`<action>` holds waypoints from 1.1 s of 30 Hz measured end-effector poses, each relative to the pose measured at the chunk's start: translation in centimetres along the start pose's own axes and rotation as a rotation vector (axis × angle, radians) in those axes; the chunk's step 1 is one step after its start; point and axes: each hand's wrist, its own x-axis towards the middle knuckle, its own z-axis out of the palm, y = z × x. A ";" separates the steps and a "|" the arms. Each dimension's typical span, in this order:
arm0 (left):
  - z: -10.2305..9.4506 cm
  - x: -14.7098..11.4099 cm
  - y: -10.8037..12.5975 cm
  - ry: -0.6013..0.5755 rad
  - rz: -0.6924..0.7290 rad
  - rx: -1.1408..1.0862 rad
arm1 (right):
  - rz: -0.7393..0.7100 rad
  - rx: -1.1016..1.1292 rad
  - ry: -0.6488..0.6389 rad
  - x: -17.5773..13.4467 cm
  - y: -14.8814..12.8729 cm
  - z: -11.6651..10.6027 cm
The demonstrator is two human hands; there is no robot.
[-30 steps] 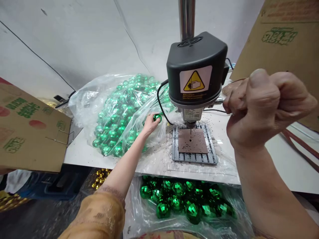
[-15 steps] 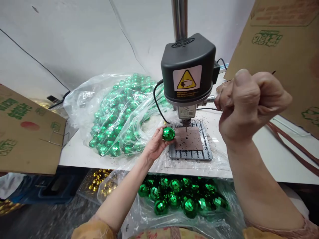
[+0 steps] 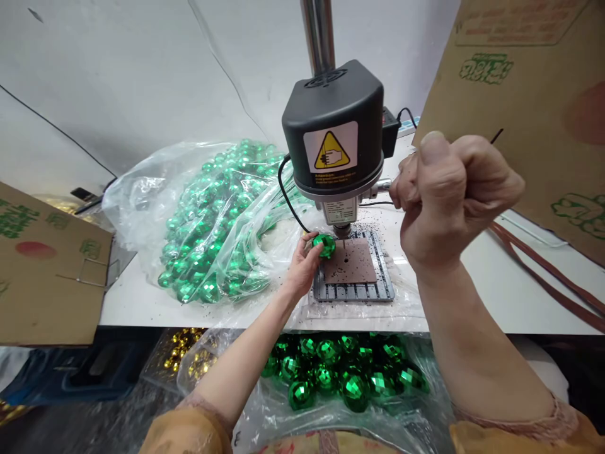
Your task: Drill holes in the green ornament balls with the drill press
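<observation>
Now, mid-frame, the left hand point(image 3: 304, 265) pinches one green ball point(image 3: 326, 244) beside the drill bit point(image 3: 345, 243), not yet beneath it; at right, the right hand point(image 3: 454, 202) curls round the lever point(image 3: 384, 185). Left of centre, many balls point(image 3: 186, 291) remain bagged.

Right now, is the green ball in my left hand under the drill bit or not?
Not under it: your left hand holds the green ball to the left of the drill bit.

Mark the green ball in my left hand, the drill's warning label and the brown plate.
Green ball point(image 3: 326, 244): head view, faceted side.
Warning label point(image 3: 331, 149): head view, its yellow triangle.
Brown plate point(image 3: 358, 265): head view, beside its hole.
</observation>
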 end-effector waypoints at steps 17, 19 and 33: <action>0.3 1.2 -2.0 -0.198 0.176 0.210 | 0.048 -0.192 -0.014 -0.5 -0.2 -0.1; 0.4 1.0 -1.8 -0.204 0.164 0.215 | 0.062 -0.162 -0.006 -0.5 -0.3 -0.1; 0.7 -0.1 -2.1 -0.258 0.255 0.386 | 0.041 -0.232 -0.030 -0.6 -0.1 -0.3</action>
